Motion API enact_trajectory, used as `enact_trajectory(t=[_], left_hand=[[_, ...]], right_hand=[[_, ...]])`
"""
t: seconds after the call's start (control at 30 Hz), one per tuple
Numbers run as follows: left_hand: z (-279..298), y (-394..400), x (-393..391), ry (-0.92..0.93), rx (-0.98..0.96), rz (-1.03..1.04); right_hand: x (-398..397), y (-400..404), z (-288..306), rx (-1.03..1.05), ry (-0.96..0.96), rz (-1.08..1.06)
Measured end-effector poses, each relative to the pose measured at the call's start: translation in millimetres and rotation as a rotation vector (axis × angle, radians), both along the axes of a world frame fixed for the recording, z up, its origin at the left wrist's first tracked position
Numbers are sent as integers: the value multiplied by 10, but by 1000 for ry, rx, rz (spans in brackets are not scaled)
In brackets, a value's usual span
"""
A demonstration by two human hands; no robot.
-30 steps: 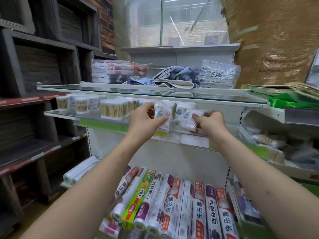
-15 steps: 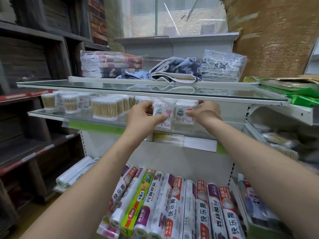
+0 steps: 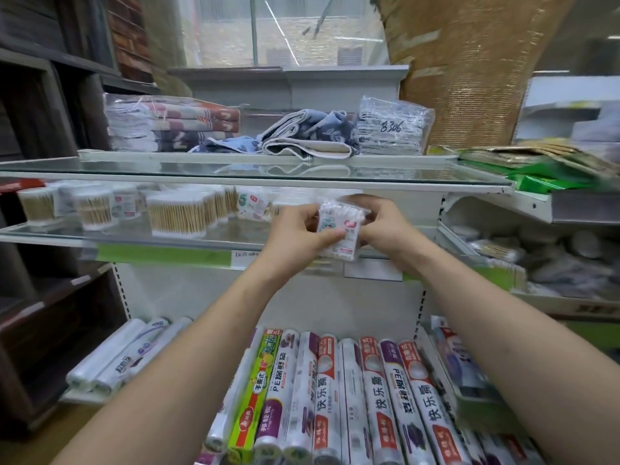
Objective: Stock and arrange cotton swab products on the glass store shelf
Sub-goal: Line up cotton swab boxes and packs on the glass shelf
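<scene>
Holding that cotton swab packet [image 3: 339, 233] right at the front lip of the glass shelf [image 3: 214, 237], you've got both hands on it: left hand [image 3: 298, 237] pinching it from the left with the thumb across its face, right hand [image 3: 380, 229] curled round its right edge and top. So both grips are grasping the same packet, neither one is free.

The thing that matters for what comes next, I'd say: the packet stands upright, long axis roughly vertical, swab tips showing along the top, and the open spot on the shelf lies behind it, further in from the lip. The tubs of wooden-stick swabs [image 3: 177, 216] sit to the left of the packet on the same shelf, and a couple more printed packets [image 3: 252, 207] stand between those tubs and your left hand.

Both hands look about equally near, so either could push it back. The upper glass shelf [image 3: 235, 169] hangs low over the packet, so keep it upright going in, no tipping backward.

The picture is a bit blurry, so I can't tell whether the packet's bottom edge touches the glass yet.
</scene>
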State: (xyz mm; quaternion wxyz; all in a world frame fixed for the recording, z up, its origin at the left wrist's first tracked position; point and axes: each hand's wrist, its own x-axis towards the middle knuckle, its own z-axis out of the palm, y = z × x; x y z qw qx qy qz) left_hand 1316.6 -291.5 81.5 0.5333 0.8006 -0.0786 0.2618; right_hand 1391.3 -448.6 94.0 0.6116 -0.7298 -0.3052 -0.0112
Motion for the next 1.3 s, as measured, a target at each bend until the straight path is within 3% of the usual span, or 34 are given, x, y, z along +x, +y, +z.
enact_trajectory(t=[0.33,0.57,0.63,0.83,1.0,1.1,1.3], left_hand=[[-7,-298,84,-14,103,78],[1,-238,130,25,63,188],[12,-204,128,41,43,224],[46,183,113,-3,-2,388],[69,321,66,-43,-100,538],[56,320,74,-63,-109,557],[36,321,84,-69,-113,568]], right_hand=[[-28,-532,45,75,139,368],[9,-475,52,115,242,409],[22,-398,50,99,223,334],[154,-181,76,116,91,-155],[286,35,40,26,69,-228],[318,157,87,-153,-31,-328],[380,251,126,-239,-20,-422]])
